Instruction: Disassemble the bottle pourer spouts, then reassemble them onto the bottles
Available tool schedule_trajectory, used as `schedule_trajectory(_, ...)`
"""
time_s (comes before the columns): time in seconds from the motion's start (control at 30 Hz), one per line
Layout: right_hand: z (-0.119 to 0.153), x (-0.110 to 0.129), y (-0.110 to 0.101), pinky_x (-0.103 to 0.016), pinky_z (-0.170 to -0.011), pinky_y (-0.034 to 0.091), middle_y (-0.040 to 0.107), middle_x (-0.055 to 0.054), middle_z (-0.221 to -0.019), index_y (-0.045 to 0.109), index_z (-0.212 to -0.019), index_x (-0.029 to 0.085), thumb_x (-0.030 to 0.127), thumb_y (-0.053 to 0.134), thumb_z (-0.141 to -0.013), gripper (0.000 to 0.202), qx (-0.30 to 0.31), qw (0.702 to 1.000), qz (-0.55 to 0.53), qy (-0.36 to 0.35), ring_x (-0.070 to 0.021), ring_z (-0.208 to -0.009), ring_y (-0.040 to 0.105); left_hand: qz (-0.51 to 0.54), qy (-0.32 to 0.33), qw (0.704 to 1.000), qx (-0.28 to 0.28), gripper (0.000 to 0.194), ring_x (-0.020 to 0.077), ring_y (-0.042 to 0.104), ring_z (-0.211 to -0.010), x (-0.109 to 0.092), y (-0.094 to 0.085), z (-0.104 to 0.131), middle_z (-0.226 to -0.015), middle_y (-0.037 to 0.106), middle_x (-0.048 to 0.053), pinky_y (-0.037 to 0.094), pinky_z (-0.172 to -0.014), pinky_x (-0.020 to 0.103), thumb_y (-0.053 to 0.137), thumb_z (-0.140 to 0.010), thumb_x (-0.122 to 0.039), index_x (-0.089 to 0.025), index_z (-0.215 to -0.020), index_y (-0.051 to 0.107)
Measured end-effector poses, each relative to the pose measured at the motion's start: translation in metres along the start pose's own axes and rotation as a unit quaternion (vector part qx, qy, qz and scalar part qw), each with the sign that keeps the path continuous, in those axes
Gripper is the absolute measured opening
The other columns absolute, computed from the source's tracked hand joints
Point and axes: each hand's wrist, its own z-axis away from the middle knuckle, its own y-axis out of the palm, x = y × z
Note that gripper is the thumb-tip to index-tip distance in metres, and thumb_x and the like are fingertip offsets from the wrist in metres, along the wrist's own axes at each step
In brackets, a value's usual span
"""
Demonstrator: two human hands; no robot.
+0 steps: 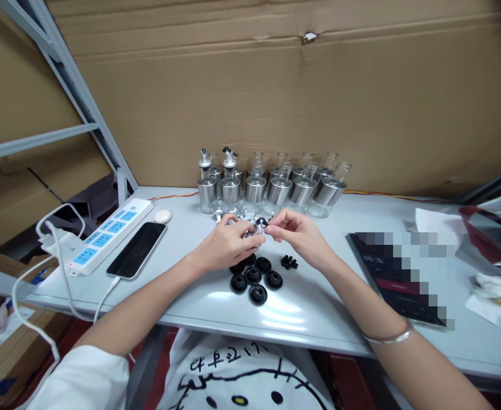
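Observation:
My left hand [232, 242] is closed around a white bottle pourer spout [258, 229]. The fingertips of my right hand [294, 230] pinch a small black cap [262, 221] at the tip of that spout. More white spouts [225, 215] lie just behind, partly hidden by my left hand. In front sit several round black stoppers [253, 275], with a little heap of small black caps [289, 262] to their right. Behind my hands stand two rows of glass bottles with steel sleeves [280, 189]; two at the left carry white spouts [229, 159] on top.
A power strip [111, 234] with white cables, a phone [137, 250] and a round white object [162, 216] lie on the left. To the right are a tablet [393, 279] and crumpled tissues [496, 290]. Cardboard [254, 85] stands behind the table.

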Motion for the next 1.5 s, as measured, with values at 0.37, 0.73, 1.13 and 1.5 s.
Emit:
schedule_trajectory(0.37,0.0001,0.0003,0.0017,-0.024,-0.051,0.036,0.053,0.005,-0.053,0.054,-0.064,0.018,0.043,0.076,-0.061,0.034,0.003,1.000,0.009,0.006,-0.0081,-0.051,0.045,0.131,-0.074,0.988,-0.033,0.069,0.0178,0.062,-0.083,-0.0037,0.0042,0.0033,-0.103,0.065,0.006,0.041,-0.087,0.038,0.058,-0.085,-0.030,-0.019,-0.137,0.013)
schedule_trajectory(0.73,0.0003,-0.0001,0.0023,-0.024,-0.051,0.038,0.054,0.004,-0.055,0.055,-0.064,0.017,0.043,0.074,-0.063,0.032,0.014,0.999,0.048,0.020,-0.0080,-0.050,0.046,0.116,-0.073,0.991,-0.013,0.076,0.0210,0.061,-0.097,-0.0021,0.0098,0.0029,-0.111,0.064,0.009,0.039,-0.092,0.039,0.049,-0.085,-0.020,-0.018,-0.144,0.002)
schedule_trajectory(1.13,0.0001,-0.0011,0.0047,-0.026,-0.056,0.047,0.060,0.004,-0.061,0.055,-0.075,0.019,0.038,0.078,-0.059,0.034,0.035,0.999,-0.011,0.036,-0.0091,-0.052,0.055,0.113,-0.124,0.986,0.004,0.055,0.0183,0.062,-0.092,-0.0022,0.0057,0.0018,-0.106,0.067,0.006,0.033,-0.093,0.037,0.052,-0.077,-0.018,-0.018,-0.130,0.036)
schedule_trajectory(1.5,0.0047,-0.0056,0.0047,-0.030,-0.063,0.048,0.067,0.000,-0.061,0.058,-0.084,0.018,0.037,0.069,-0.071,0.026,0.038,0.993,0.112,-0.001,-0.0143,-0.056,0.062,0.091,-0.132,0.987,-0.013,0.052,0.0171,0.063,-0.077,-0.0003,0.0069,0.0023,-0.095,0.070,0.003,0.031,-0.081,0.033,0.054,-0.076,-0.019,-0.017,-0.126,0.040)
